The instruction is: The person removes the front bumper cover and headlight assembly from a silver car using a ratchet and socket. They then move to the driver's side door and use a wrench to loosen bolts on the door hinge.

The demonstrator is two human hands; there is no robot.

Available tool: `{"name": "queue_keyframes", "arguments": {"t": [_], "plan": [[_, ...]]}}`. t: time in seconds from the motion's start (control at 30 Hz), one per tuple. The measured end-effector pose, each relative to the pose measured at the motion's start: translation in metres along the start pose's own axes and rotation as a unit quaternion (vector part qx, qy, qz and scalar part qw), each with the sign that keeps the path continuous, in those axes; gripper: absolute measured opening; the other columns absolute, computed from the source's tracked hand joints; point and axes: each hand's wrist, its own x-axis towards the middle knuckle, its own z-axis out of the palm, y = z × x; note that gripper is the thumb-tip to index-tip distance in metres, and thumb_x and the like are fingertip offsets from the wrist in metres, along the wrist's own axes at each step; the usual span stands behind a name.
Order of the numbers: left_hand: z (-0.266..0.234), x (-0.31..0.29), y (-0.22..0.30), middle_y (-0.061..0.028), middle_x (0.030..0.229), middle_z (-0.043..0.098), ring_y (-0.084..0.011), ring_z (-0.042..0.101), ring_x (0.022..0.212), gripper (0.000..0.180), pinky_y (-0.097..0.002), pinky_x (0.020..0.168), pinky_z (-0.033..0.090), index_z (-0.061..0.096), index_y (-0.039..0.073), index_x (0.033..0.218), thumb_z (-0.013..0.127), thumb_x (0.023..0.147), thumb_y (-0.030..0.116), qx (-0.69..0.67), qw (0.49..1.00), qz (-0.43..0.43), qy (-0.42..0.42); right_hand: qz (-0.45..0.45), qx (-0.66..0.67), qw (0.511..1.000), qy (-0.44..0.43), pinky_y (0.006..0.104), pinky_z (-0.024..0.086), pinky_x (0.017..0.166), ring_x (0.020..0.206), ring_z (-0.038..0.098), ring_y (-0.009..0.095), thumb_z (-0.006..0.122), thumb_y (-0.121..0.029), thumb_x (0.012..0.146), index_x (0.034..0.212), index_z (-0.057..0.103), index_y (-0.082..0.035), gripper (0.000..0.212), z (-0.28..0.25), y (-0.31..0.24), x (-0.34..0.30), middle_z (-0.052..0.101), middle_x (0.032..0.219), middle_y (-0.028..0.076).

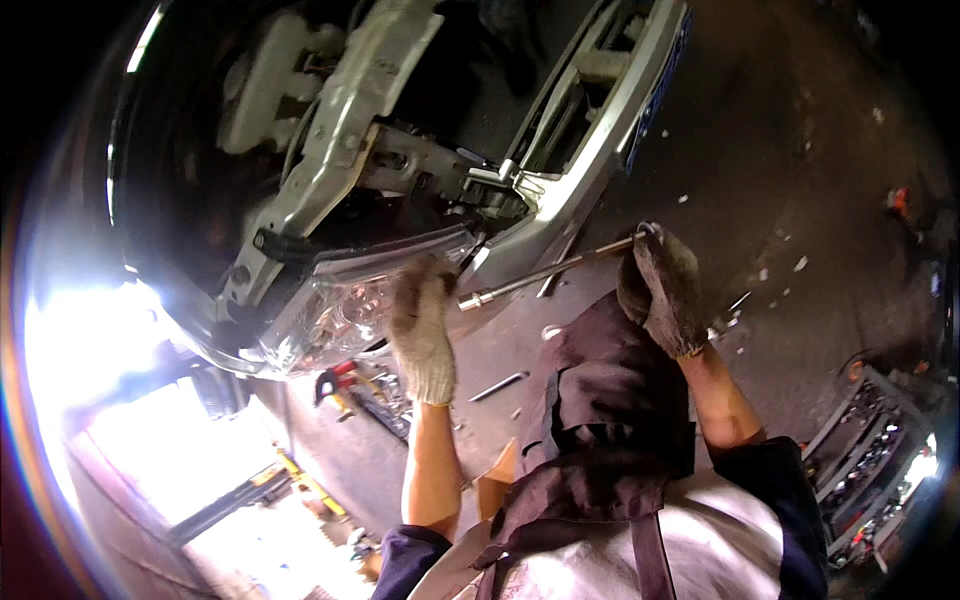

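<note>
In a grey work glove, my right hand is closed round the handle end of a socket wrench with a long extension bar. The bar points left across my front, its silver socket standing free near my left hand. My left hand, in a pale knitted glove, is raised in front of the car's clear headlight. Its fingers are smeared and dark, so their grip is unclear. Beyond it lies the exposed metal front beam of the car, with the silver bumper pulled away to the right.
Red and yellow hand tools lie on the floor below the headlight. A metal rod rests near my knees. At the lower right stands a tray of sockets and small parts. White scraps dot the dark floor.
</note>
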Motion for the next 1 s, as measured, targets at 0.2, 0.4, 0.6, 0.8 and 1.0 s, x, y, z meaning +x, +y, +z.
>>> {"name": "queue_keyframes", "arguments": {"t": [0.2, 0.4, 0.6, 0.8, 1.0], "plan": [[0.031, 0.097, 0.100, -0.0217, 0.118, 0.071, -0.0354, 0.068, 0.109, 0.040, -0.0433, 0.097, 0.051, 0.067, 0.002, 0.127, 0.053, 0.103, 0.031, 0.685, 0.693, 0.186, -0.125, -0.006, 0.190, 0.980, 0.052, 0.0217, 0.037, 0.057, 0.066, 0.047, 0.003, 0.065, -0.015, 0.099, 0.091, 0.059, -0.008, 0.012, -0.007, 0.041, 0.028, 0.053, 0.074, -0.004], [0.064, 0.130, 0.088, -0.0197, 0.124, 0.067, -0.0330, 0.064, 0.116, 0.040, -0.0393, 0.100, 0.048, 0.062, 0.004, 0.134, 0.054, 0.103, 0.028, 0.836, 0.457, 0.063, -0.296, -0.026, 0.134, 0.988, 0.068, 0.0258, 0.050, 0.066, 0.072, 0.061, 0.010, 0.066, -0.009, 0.096, 0.104, 0.063, 0.000, 0.012, -0.009, 0.121, 0.015, 0.065, 0.082, 0.003], [0.018, 0.175, 0.089, -0.0161, 0.113, 0.069, -0.0251, 0.066, 0.109, 0.028, -0.0335, 0.099, 0.052, 0.066, 0.000, 0.121, 0.059, 0.096, 0.011, 0.864, 0.246, 0.177, -0.402, -0.036, 0.178, 0.972, 0.147, 0.0245, 0.053, 0.069, 0.074, 0.064, 0.009, 0.069, -0.004, 0.094, 0.106, 0.061, 0.000, 0.015, 0.007, 0.174, 0.013, 0.065, 0.084, 0.004], [0.022, 0.181, 0.090, -0.0153, 0.105, 0.071, -0.0215, 0.068, 0.087, 0.020, -0.0327, 0.077, 0.057, 0.066, -0.002, 0.115, 0.057, 0.102, 0.010, 0.799, 0.452, 0.059, -0.393, -0.167, 0.072, 0.969, 0.170, 0.0219, 0.053, 0.065, 0.070, 0.064, 0.007, 0.081, -0.009, 0.084, 0.104, 0.063, -0.003, 0.028, 0.037, 0.149, 0.035, 0.065, 0.078, -0.001], [-0.015, 0.205, 0.102, -0.0157, 0.105, 0.072, -0.0238, 0.070, 0.087, 0.024, -0.0322, 0.074, 0.058, 0.065, 0.000, 0.123, 0.059, 0.102, 0.010, 0.769, 0.347, 0.218, -0.491, -0.203, 0.041, 0.970, 0.123, 0.0233, 0.051, 0.056, 0.059, 0.064, 0.008, 0.084, -0.018, 0.081, 0.100, 0.068, -0.004, 0.029, 0.056, 0.114, 0.054, 0.065, 0.068, 0.000]]}}
